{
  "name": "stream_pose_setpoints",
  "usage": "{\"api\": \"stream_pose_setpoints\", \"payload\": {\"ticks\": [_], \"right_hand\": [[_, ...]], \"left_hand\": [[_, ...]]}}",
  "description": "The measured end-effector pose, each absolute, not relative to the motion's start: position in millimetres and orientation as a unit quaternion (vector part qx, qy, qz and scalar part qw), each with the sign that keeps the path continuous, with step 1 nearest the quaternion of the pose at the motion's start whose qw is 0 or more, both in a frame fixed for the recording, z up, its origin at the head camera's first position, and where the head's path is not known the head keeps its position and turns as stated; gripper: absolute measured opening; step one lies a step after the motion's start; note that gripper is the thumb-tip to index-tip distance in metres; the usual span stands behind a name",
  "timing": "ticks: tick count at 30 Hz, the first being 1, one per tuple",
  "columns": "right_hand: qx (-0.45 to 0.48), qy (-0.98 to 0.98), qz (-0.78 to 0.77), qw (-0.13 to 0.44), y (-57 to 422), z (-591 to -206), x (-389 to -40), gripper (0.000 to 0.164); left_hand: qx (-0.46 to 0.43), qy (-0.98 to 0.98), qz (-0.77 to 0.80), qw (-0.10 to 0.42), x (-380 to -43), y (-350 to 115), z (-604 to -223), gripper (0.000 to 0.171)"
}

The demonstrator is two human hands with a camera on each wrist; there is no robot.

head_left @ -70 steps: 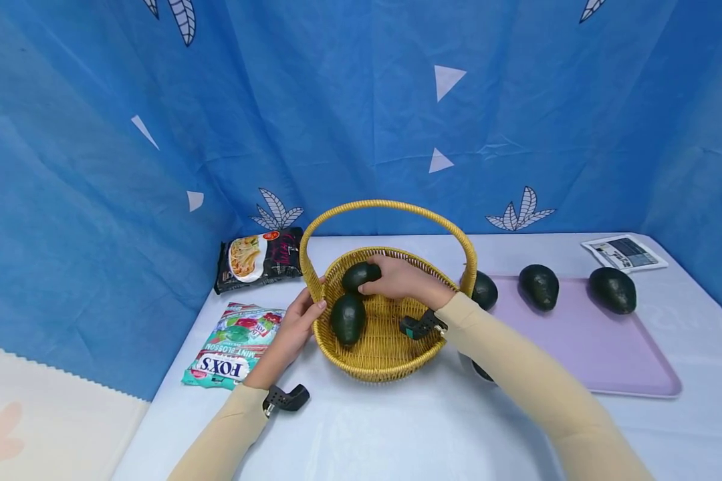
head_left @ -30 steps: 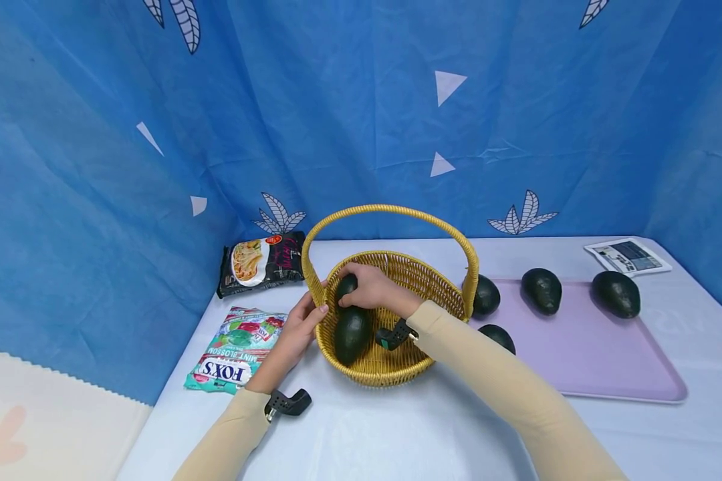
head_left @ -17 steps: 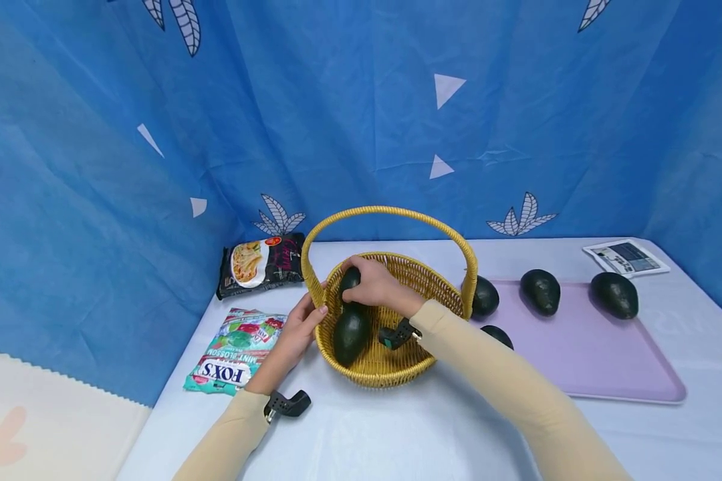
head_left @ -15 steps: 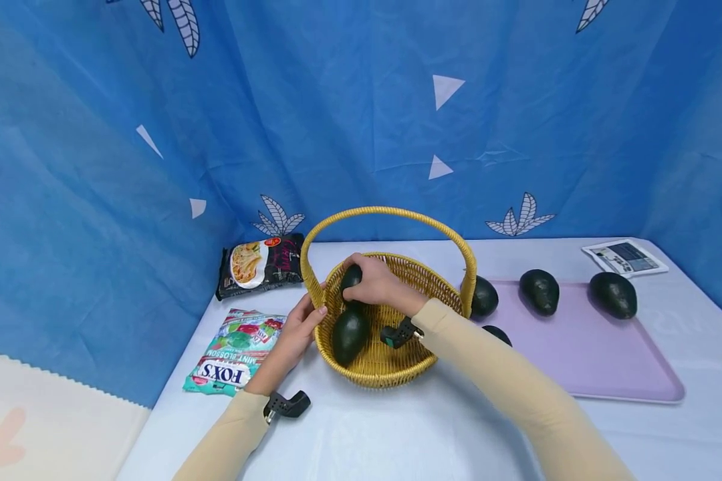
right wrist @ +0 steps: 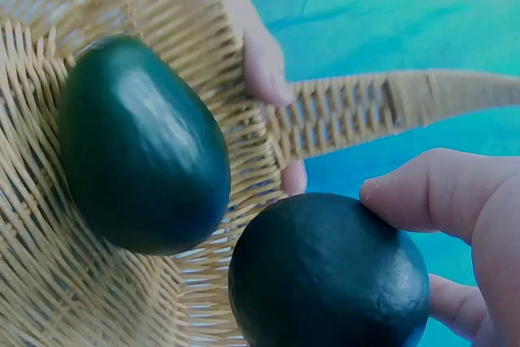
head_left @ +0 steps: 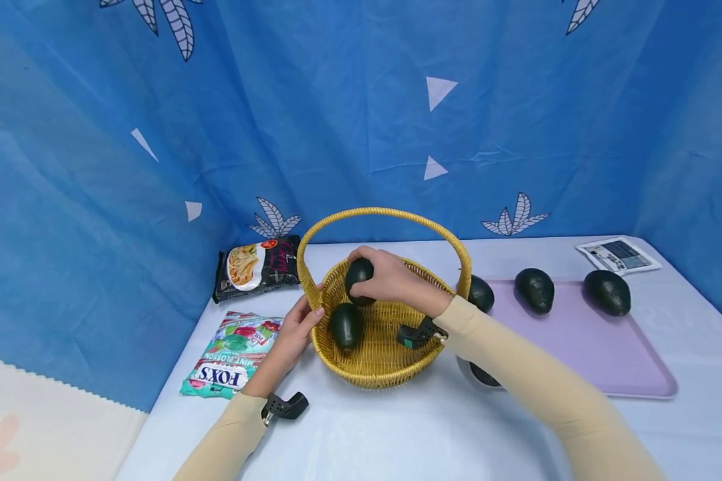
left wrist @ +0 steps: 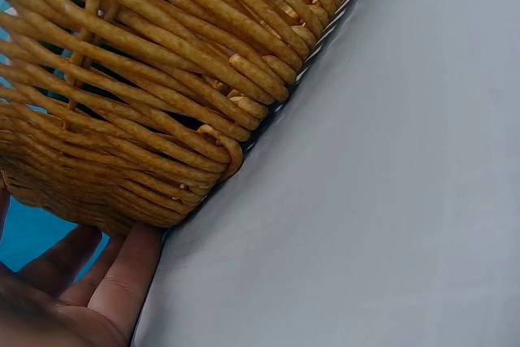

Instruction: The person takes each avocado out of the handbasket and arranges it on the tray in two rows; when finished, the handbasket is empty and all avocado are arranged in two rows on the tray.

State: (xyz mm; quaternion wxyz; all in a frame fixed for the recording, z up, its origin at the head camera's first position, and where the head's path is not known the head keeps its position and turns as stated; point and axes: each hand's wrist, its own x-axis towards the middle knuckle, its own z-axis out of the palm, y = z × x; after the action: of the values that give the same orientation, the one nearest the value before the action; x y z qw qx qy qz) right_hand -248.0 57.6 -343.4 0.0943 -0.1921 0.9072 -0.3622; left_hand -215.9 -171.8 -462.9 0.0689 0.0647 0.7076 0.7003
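A yellow wicker basket with a tall arched handle stands on the table. My left hand grips its left rim beside the handle's foot; the left wrist view has the fingers against the outer weave. My right hand holds a dark green avocado over the left part of the basket. In the right wrist view the thumb presses the side of that avocado. Another avocado lies in the basket, just nearer to me than the held one.
To the right, a lilac tray bears avocados, one partly behind the handle. A bowl with dark contents is mostly behind my right forearm. A candy bag and a black food packet lie left; a white packet lies far right.
My right hand has shifted right with the avocado, which has come away from the basket's left wall and shows more fully. My left hand keeps its place on the rim.
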Motion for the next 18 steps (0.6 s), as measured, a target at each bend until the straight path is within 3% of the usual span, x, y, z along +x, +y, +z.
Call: {"api": "stream_pose_setpoints", "payload": {"ticks": [18], "right_hand": [[-0.301, 0.885, -0.335, 0.118, 118, -327, -179, 0.051]], "left_hand": [[0.072, 0.695, 0.712, 0.069, -214, -170, -460, 0.057]]}}
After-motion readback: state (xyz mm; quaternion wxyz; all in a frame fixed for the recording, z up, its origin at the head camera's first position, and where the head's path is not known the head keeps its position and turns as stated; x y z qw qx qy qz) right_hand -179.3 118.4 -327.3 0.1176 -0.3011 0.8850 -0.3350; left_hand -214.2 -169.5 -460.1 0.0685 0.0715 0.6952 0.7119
